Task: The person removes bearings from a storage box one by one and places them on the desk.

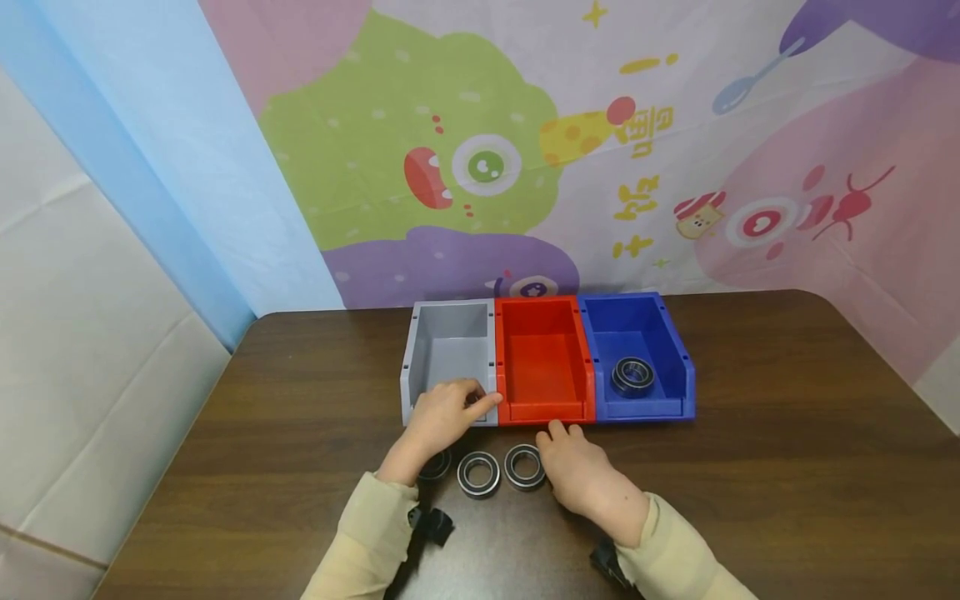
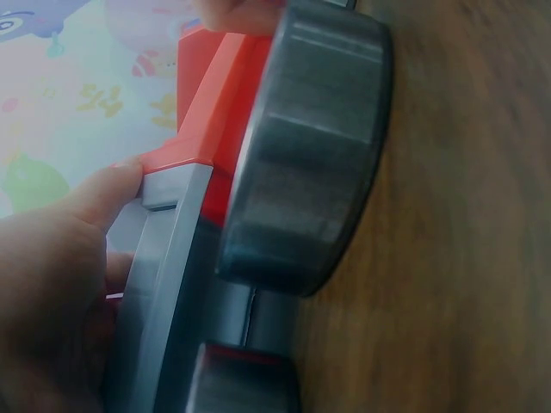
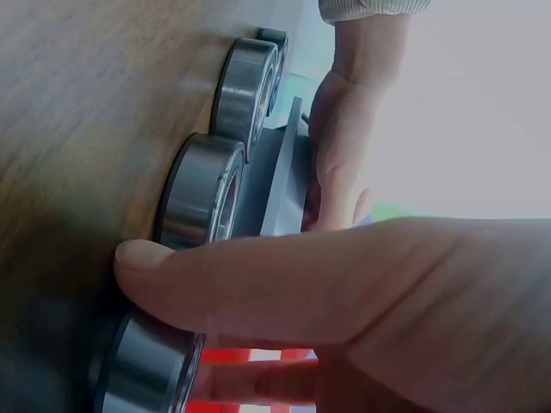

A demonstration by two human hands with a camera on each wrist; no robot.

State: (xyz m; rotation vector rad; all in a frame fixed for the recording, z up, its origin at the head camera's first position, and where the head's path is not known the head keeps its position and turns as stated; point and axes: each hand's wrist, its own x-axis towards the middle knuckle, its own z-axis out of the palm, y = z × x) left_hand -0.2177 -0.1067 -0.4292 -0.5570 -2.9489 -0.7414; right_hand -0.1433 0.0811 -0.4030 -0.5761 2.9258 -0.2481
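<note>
My left hand [image 1: 444,415] reaches over the front of the grey bin [image 1: 411,367], its thumb at the rim beside the red bin [image 1: 545,412]. A small dark part shows beneath that hand; the bin wall hides most fingers in the left wrist view. On the table lie one ball bearing [image 1: 435,465] partly behind the left wrist, a second bearing [image 1: 462,477] and a third bearing [image 1: 509,468]. My right hand [image 1: 585,475] grips another bearing [image 3: 148,366], thumb alongside and fingers beyond it; the head view hides this bearing beneath the hand.
The blue bin [image 1: 678,408] on the right holds one bearing [image 1: 632,377]. All three bins stand side by side near the back of the brown wooden table [image 1: 787,467]. Behind the table hangs a printed cloth [image 1: 405,92].
</note>
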